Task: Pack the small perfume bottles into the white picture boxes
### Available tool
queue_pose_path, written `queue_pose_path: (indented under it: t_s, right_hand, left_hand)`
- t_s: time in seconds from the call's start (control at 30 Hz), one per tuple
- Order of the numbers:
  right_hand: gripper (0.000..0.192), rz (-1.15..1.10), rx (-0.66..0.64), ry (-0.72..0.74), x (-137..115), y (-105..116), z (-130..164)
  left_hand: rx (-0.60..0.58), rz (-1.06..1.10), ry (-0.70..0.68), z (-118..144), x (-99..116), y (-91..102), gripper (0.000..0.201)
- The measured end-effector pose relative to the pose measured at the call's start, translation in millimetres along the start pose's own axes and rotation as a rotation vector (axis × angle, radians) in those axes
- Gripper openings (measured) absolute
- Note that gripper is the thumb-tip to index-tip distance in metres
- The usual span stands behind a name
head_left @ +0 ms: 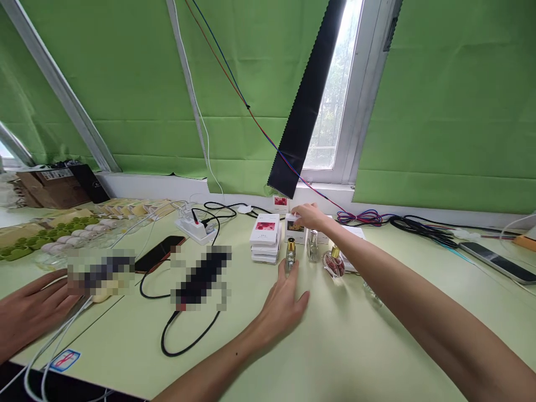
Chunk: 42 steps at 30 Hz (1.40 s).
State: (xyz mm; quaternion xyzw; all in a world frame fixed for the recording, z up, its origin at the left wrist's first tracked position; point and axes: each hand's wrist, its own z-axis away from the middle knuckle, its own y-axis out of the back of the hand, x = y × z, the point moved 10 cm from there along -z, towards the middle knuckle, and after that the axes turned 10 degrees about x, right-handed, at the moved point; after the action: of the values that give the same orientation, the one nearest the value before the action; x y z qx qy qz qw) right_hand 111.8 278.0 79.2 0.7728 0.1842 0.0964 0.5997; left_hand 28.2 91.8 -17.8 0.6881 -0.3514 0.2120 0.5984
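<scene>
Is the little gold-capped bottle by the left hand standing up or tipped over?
Upright. The gold-capped bottle stands on the table, cap uppermost, with the left hand just before it.

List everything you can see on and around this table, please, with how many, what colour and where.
small perfume bottles: three, clear glass with gold or silver caps, centre of the table
stack of flat boxes: one stack, white with red pictures, left of the bottles
small box: one, white with a dark picture, behind the bottles
power strip: one, white, left of the stack
phone: one, dark, left of centre
second phone: one, dark, far right
black cable: one, looped near the front edge
table: one, pale green
curtains: green, across the window
another person's hand: one, far left
left hand: at the gold-capped bottle
right hand: on the small box
</scene>
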Motion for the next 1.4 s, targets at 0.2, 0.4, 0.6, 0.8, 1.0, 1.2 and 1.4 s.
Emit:
queue_pose_path:
  t_s: [0.2, 0.4, 0.6, 0.8, 1.0, 1.2, 1.4]
  right_hand:
    - [0.038, -0.018, 0.006, -0.012, 2.9, -0.5, 3.2]
    - [0.041, -0.004, 0.057, -0.022, 2.0, 1.7, 8.8]
    - [0.039, 0.018, 0.224, -0.052, -4.0, 18.8, 36.1]
    - [0.031, 0.066, 0.253, -0.097, -5.8, 31.8, 63.1]
    - [0.025, 0.099, 0.093, -0.143, -5.5, 17.0, 75.5]
    - [0.026, 0.103, -0.032, -0.179, -5.1, -2.9, 81.6]
    - [0.027, 0.102, -0.067, -0.181, -6.2, -9.7, 85.3]
  left_hand:
    - [0.008, 0.002, -0.022, 0.2, 0.6, 0.8, 0.075]
    - [0.009, -0.041, -0.01, -0.3, -0.1, 1.7, 0.072]
    - [-0.031, -0.05, 0.0, -0.8, -0.9, -1.4, 0.078]
    - [-0.005, -0.07, -0.028, -4.6, -5.5, -1.8, 0.076]
    - [0.004, -0.038, -0.048, -7.1, -5.1, -3.3, 0.08]
    - [0.008, -0.024, -0.031, -5.8, -4.9, -1.3, 0.077]
    - [-0.006, -0.034, -0.015, -4.5, -3.2, -1.0, 0.078]
